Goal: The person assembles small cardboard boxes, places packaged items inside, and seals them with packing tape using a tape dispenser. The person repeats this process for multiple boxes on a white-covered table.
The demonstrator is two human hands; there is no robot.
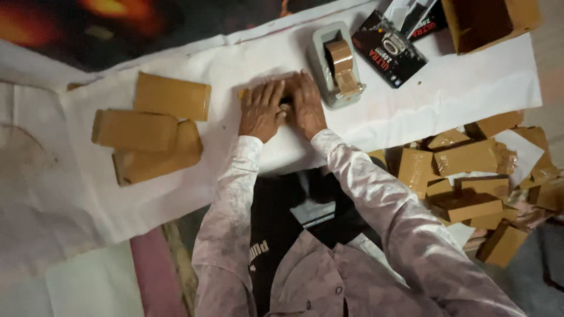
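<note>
My left hand (262,110) and my right hand (306,104) lie side by side, palms down, pressing on a small brown paper-wrapped packet (242,93) on the white sheet (235,64). The hands cover almost all of the packet; only a sliver shows at its left edge. Just right of my right hand stands a grey tape dispenser (333,66) with a roll of brown tape. Whether the fingers grip the packet or only press on it is hard to tell.
Three wrapped brown packets (154,129) lie stacked to the left on the sheet. A heap of several brown packets (470,176) sits at the right. A black printed box (388,50) and an open cardboard box (487,20) are at the far right.
</note>
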